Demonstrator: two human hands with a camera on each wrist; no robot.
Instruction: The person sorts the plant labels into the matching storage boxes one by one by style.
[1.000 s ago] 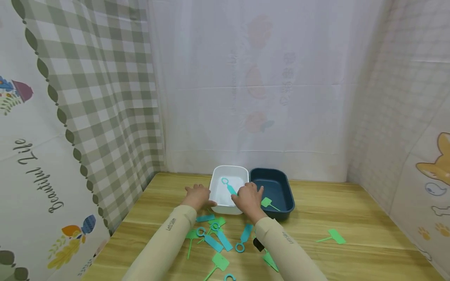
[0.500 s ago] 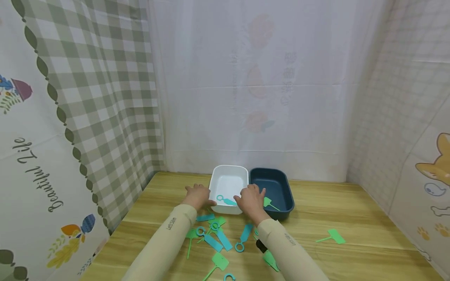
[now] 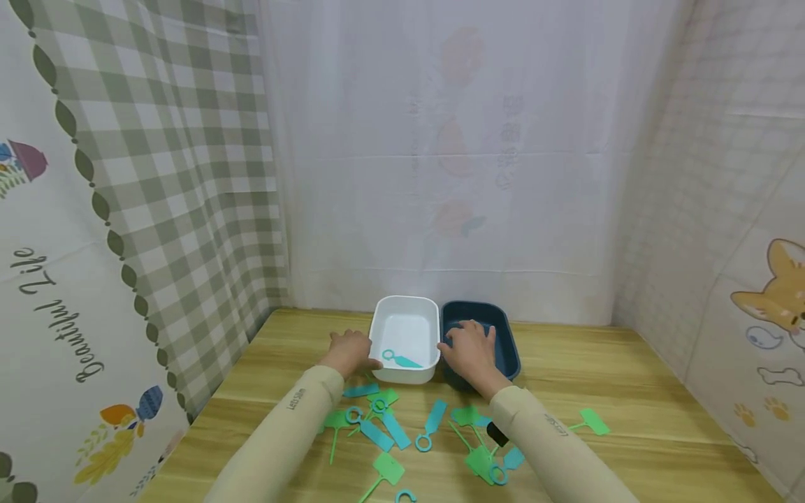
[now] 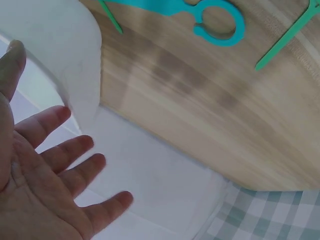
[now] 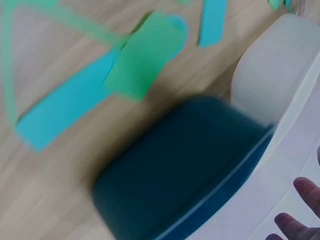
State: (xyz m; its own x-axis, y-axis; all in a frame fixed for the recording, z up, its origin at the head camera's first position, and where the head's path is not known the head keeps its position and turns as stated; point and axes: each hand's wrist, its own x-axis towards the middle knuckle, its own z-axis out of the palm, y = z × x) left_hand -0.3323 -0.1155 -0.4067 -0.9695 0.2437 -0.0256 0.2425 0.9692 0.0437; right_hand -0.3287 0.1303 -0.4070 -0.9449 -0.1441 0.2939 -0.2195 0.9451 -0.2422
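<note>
My left hand (image 3: 352, 351) has its fingers spread at the left rim of the white bin (image 3: 405, 376). In the left wrist view that hand (image 4: 45, 170) shows straight fingers, close to the white wall; contact is hard to tell. A blue ring-ended tag (image 3: 402, 360) lies flat inside the white bin. My right hand (image 3: 468, 349) is over the dark blue bin (image 3: 514, 356), fingers apart, with nothing visible in it. It hides part of that bin's floor. Only some fingertips of it (image 5: 305, 192) show in the right wrist view.
In front of the bins lie several blue ring tags (image 3: 434, 418) and green T-shaped tags (image 3: 388, 468). Some overlap near my right forearm, such as a green tag (image 3: 480, 462). Another green tag (image 3: 593, 421) is off to the right. Curtains bound the table's back and sides.
The blue tag, upright by my right fingers a second ago, now lies in the white bin. My right hand has moved right over the dark bin. My left hand stays at the white bin.
</note>
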